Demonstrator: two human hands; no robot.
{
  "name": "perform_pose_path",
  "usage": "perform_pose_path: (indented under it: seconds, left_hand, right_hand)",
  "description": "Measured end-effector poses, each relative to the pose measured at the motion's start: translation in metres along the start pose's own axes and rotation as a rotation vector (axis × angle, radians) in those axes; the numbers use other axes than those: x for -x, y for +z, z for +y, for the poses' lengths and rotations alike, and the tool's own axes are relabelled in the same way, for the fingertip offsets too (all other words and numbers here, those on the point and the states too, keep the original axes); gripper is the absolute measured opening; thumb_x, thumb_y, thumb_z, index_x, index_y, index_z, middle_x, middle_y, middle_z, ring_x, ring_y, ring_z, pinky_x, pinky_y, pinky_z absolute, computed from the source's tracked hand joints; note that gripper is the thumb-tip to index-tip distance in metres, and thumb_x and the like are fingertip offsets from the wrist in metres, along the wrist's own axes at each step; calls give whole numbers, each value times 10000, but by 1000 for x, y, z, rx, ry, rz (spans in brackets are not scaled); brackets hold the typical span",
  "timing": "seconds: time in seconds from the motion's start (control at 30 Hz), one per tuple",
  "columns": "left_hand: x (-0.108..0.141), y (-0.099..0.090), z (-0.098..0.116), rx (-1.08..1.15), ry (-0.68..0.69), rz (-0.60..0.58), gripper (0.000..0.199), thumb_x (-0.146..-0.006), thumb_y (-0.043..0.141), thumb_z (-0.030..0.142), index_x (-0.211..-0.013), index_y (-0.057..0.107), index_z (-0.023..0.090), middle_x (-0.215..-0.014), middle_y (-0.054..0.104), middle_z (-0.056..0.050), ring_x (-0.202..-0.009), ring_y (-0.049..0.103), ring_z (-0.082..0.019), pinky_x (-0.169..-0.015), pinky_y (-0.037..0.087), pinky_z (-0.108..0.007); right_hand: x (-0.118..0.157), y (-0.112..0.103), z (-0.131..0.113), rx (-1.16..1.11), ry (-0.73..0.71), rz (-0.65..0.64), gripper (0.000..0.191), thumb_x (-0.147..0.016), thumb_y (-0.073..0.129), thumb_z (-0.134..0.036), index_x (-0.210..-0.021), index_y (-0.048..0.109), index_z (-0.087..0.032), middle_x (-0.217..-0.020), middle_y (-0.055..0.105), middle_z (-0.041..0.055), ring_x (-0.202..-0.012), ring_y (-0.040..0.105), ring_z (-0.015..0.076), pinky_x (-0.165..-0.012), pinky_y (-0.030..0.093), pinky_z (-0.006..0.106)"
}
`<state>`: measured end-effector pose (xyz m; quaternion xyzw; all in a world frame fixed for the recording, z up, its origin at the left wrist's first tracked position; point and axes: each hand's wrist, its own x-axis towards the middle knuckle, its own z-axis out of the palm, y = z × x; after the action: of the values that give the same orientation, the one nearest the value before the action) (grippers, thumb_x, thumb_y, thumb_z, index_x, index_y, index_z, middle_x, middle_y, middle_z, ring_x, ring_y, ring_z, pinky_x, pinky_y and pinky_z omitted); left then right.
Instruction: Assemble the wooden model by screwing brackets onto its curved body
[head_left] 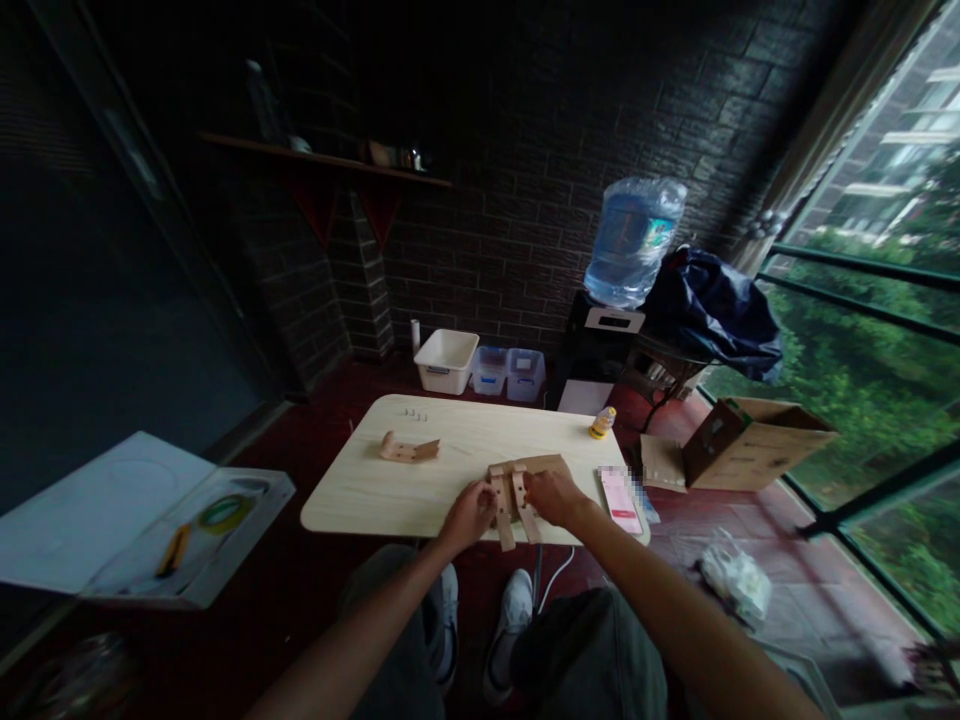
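Two tan strips with dark holes stand side by side near the table's front edge, their lower ends reaching to the edge. I cannot tell whether they are wood, leather or card. The fingers of my left hand point(471, 510) are curled at the side of the left tan strip point(502, 510). My right hand point(556, 497) is closed at the upper part of the right tan strip point(520, 492), its fingertips partly hidden. Beneath and behind them lies a flat brown piece point(551, 464). Farther left on the table rests another tan piece point(409, 452) with an upturned end.
On the pale table point(352, 490) are several small metal pieces point(415, 415), a yellow-capped bottle point(602, 423) and a pink-screened phone point(619, 498). Beyond it stand a white bin point(448, 362) and a water dispenser point(600, 345). An open white case point(217, 540) sits left; a cardboard box point(750, 445) sits right.
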<state>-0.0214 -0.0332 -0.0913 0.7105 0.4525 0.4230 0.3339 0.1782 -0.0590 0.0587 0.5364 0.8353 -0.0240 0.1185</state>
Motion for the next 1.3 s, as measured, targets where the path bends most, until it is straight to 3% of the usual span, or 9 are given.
perform_pose_path:
  seconds: [0.1, 0.23, 0.37, 0.53, 0.73, 0.87, 1.17, 1.3]
  left_hand:
    - [8, -1, -22, 38, -136, 120, 335, -810, 683, 420, -1034, 620, 178, -1074, 666, -101, -973, 654, -241, -897, 551, -408]
    - [2, 13, -38, 161, -224, 94, 555, -802, 700, 513, -1206, 530, 172, -1271, 613, -153, -1104, 649, -275, -939, 553, -463]
    - [-11, 28, -38, 310, -219, 38, 653, -817, 711, 481, -1326, 434, 182, -1360, 583, -174, -1183, 641, -264, -1026, 517, -463]
    - [-18, 36, -32, 355, -198, 20, 834, -823, 707, 409, -1503, 274, 194, -1397, 576, -167, -1258, 609, -274, -1096, 470, -469]
    - [-22, 38, -16, 233, -193, 97, 693, -808, 651, 261, -1456, 417, 186, -1360, 612, -141, -1264, 600, -276, -1120, 444, -465]
    - [-25, 38, -7, 195, -237, 116, 568, -778, 648, 217, -1333, 531, 196, -1214, 693, -98, -1152, 657, -258, -1052, 491, -434]
    - [-30, 38, -7, 178, -281, 123, 477, -768, 662, 192, -1227, 538, 218, -1113, 711, -52, -1054, 692, -207, -951, 528, -344]
    - [-30, 41, -3, 185, -320, 147, 440, -790, 705, 289, -1191, 543, 207, -1086, 713, -59, -1064, 688, -222, -946, 520, -343]
  right_hand:
    - [3, 1, 3, -19, -74, 18, 302, -970, 524, -195, -1249, 633, -156, -1143, 744, 167, -1031, 726, 263, -832, 543, 335]
    - [5, -1, 4, -35, -98, 24, 264, -977, 518, -203, -1200, 656, -174, -1139, 747, 154, -1054, 718, 258, -874, 535, 347]
    - [1, -3, 3, -29, -66, 2, 259, -990, 515, -243, -1184, 658, -147, -1103, 754, 172, -1038, 724, 268, -857, 541, 345]
    - [-2, -8, 0, -37, -30, -9, 285, -991, 520, -267, -1213, 645, -140, -1085, 756, 176, -1010, 732, 274, -830, 547, 339]
    - [1, -16, -7, -35, 58, 1, 320, -981, 526, -294, -1240, 638, -144, -1104, 744, 191, -1016, 727, 285, -804, 543, 336]
    - [1, -13, -7, -68, 88, -7, 336, -979, 516, -310, -1262, 623, -163, -1116, 743, 178, -1016, 723, 269, -817, 525, 330]
    - [11, -28, 8, -147, 15, 34, 281, -989, 470, -278, -1182, 661, -209, -1118, 757, 131, -1055, 704, 244, -869, 493, 322]
    - [18, -28, 8, -138, 27, 7, 291, -976, 474, -218, -1189, 672, -205, -1133, 750, 131, -1038, 706, 231, -848, 492, 294]
